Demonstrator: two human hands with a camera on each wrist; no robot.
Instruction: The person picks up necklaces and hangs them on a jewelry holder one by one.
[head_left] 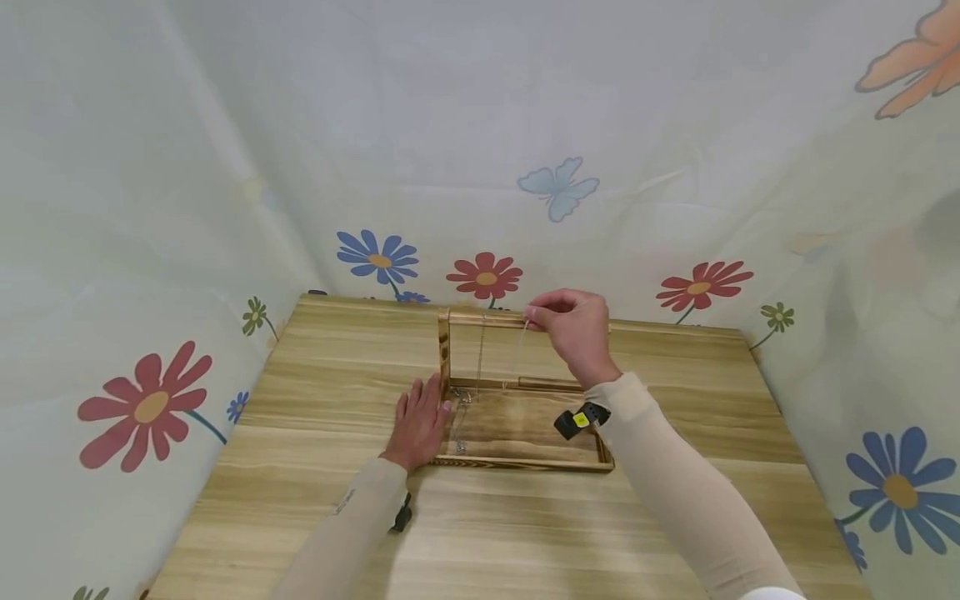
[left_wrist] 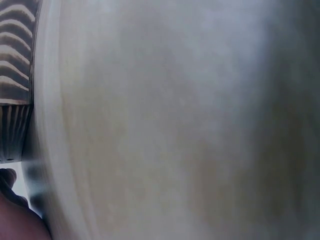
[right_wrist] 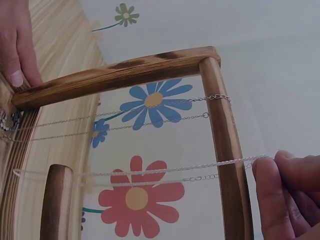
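A wooden jewelry stand [head_left: 525,464] has a shallow tray base and a top bar [right_wrist: 227,130] on an upright post. My right hand [head_left: 581,327] pinches a silver chain necklace [right_wrist: 200,166] between thumb and forefinger at the top bar. The necklace hangs down in a long loop toward the tray. Farther left, another chain necklace [head_left: 481,354] hangs over the bar. My left hand [head_left: 422,423] rests against the tray's left side near the foot of the post, fingers extended. Beside it, a small heap of chains [head_left: 461,421] lies in the tray.
Under the stand is a wood-grain table [head_left: 337,367]. Behind it hangs a pale cloth backdrop [head_left: 450,125] printed with flowers and butterflies. A short wooden rod [right_wrist: 59,200] with a free end stands out from the stand below the top bar.
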